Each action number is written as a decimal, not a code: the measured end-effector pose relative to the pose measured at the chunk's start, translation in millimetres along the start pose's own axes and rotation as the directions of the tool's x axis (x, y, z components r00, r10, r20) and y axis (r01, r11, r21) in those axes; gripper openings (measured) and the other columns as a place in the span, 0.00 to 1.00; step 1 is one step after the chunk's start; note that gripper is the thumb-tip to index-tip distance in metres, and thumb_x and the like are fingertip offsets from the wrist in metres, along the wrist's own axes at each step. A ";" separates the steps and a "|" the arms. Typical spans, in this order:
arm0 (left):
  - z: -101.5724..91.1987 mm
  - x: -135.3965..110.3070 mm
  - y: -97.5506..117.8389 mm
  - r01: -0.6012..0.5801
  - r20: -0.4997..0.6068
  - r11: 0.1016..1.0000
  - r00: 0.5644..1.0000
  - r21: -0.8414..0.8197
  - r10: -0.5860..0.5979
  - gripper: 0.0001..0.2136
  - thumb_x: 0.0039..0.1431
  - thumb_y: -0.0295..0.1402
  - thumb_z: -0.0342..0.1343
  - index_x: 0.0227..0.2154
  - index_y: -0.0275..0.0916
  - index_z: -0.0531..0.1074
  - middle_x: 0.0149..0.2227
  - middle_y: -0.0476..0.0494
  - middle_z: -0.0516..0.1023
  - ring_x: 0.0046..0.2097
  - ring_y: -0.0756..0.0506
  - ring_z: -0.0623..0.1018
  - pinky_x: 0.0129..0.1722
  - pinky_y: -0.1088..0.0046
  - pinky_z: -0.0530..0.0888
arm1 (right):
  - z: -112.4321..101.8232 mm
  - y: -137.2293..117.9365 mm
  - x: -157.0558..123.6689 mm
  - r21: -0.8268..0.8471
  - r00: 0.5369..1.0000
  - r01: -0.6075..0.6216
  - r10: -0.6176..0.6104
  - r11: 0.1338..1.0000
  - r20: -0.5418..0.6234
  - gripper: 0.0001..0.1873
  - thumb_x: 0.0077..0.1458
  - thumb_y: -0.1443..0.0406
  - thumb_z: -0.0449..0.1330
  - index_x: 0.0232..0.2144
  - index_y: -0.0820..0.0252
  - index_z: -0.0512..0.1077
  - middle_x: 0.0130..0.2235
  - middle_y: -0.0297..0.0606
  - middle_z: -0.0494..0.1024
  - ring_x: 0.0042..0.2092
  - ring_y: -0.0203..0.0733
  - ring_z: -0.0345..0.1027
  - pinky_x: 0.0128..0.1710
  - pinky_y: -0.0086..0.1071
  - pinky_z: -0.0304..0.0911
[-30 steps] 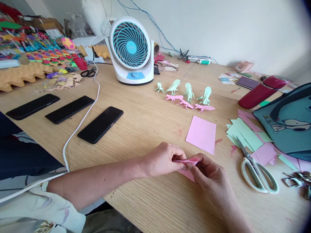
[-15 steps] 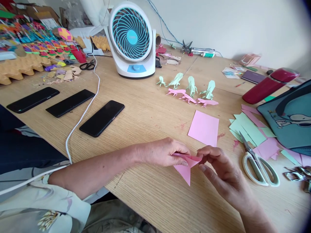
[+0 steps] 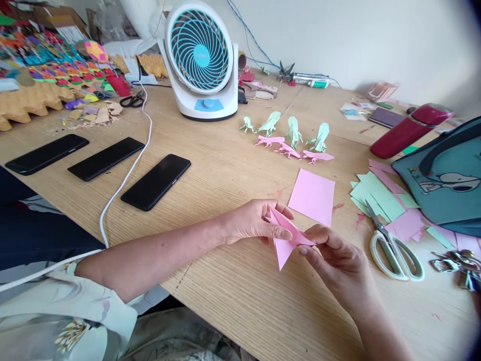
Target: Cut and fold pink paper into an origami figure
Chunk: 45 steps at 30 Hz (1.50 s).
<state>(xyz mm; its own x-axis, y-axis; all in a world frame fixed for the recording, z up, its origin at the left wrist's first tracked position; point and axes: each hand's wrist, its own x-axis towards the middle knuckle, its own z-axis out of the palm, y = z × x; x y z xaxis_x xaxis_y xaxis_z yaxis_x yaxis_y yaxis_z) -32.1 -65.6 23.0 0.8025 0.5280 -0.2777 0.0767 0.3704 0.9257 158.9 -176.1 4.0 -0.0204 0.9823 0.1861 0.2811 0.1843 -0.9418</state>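
Note:
A partly folded pink paper piece (image 3: 284, 239) is held just above the wooden table (image 3: 233, 170) near its front edge. My left hand (image 3: 255, 222) pinches its left side with thumb and fingers closed. My right hand (image 3: 334, 255) pinches its right tip. One pointed flap hangs down toward the table. Just beyond lies a flat pink paper square (image 3: 312, 195). Farther back stand several folded green paper figures (image 3: 293, 131) with pink folded figures (image 3: 287, 149) in front of them.
White-handled scissors (image 3: 393, 248) lie right of my hands on green and pink paper offcuts (image 3: 383, 198). Three black phones (image 3: 155, 181) and a white cable (image 3: 124, 178) lie at left. A fan (image 3: 203, 60) stands behind, a red bottle (image 3: 408, 131) and a teal bag (image 3: 447, 180) at right.
Both hands have lifted the pink piece off the table and turned it, so that its folded layers opened out and a pointed flap now hangs down.

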 end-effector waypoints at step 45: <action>10.2 1.2 -13.6 -0.124 -0.168 0.989 0.976 0.084 0.137 0.12 0.60 0.39 0.59 0.33 0.32 0.71 0.28 0.43 0.79 0.28 0.50 0.80 0.27 0.76 0.77 | 10.4 -2.0 2.7 -0.089 0.997 -0.064 0.061 0.994 -0.039 0.06 0.60 0.64 0.60 0.30 0.55 0.70 0.33 0.34 0.73 0.36 0.40 0.66 0.38 0.33 0.60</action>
<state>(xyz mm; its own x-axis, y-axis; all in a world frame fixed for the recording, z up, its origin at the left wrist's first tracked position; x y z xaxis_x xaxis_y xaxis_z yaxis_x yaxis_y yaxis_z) -26.0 -77.8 12.7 0.6944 0.6948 -0.1874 0.0260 0.2361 0.9714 148.3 -173.5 3.5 0.0341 0.9897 0.1390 0.3663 0.1170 -0.9231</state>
